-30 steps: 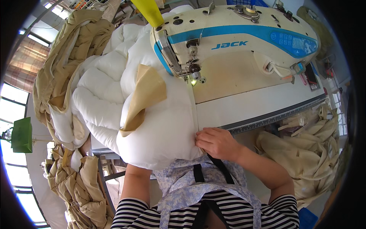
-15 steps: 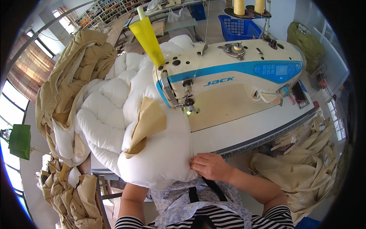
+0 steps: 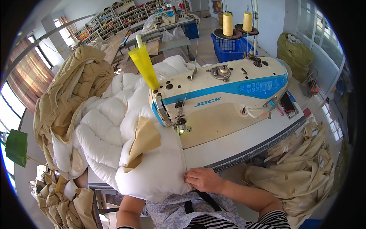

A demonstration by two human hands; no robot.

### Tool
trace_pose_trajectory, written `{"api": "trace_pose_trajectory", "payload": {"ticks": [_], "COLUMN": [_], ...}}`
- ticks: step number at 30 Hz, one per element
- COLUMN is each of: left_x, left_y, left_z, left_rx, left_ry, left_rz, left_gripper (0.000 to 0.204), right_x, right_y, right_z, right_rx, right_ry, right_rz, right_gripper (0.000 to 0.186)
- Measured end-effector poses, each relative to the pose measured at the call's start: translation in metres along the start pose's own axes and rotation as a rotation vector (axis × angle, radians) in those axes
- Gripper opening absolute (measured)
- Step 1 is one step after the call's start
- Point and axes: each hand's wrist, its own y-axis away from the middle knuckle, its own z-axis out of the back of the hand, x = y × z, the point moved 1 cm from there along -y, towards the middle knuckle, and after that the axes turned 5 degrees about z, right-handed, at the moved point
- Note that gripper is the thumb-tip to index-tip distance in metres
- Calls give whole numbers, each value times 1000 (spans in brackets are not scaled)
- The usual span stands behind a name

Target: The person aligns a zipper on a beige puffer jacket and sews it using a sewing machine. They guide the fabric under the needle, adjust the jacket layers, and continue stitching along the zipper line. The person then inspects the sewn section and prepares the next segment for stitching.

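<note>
A puffy white padded quilt (image 3: 108,126) lies over the sewing table, its near end hanging toward my lap. My right hand (image 3: 202,179) is closed on the quilt's right edge near the table's front, thumb hidden. From my left forearm (image 3: 130,210), the arm runs up beneath the quilt, which hides my left hand and its fingers. On top of the quilt rests a loose tan fabric piece (image 3: 144,139). Just beyond is a white and blue sewing machine (image 3: 228,89); the quilt's right edge runs up to its needle area, where a small light glows.
A yellow plastic cup (image 3: 144,66) stands on the machine's left end. Tan padded fabric (image 3: 70,103) is heaped at left, with more tan cloth (image 3: 289,171) at lower right. Behind are yellow thread cones (image 3: 227,24) and a blue basket (image 3: 228,49). A phone (image 3: 286,102) lies right.
My view has tilted up, so the machine and quilt sit lower and more of the room's back shows. My right hand keeps its hold on the quilt edge.
</note>
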Motion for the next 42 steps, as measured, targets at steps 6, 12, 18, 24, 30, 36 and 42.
{"api": "trace_pose_trajectory", "payload": {"ticks": [6,12,18,24,30,36,42], "left_x": [-1,5,-3,-73,-219,-120,-82], "left_y": [2,-2,27,127,83,-23,-12], "left_z": [-5,-6,11,103,69,11,12], "left_rx": [-18,-30,48,461,40,60,-124], "left_ry": [-14,-13,-113,-507,327,-177,-269], "left_rz": [-24,-39,-15,98,-596,-253,-496], "left_gripper": [18,18,18,18,29,43,41], "right_x": [2,3,1,-1,3,4,12], "right_y": [-3,-3,-5,-5,-9,-13,-3], "right_z": [3,-1,1,0,7,4,-2], "right_rx": [11,22,14,44,73,86,-8], "right_ry": [-4,35,14,35,69,94,72], "right_rz": [-20,-58,2,17,-6,31,-9], "right_gripper": [16,12,12,12,12,14,17]}}
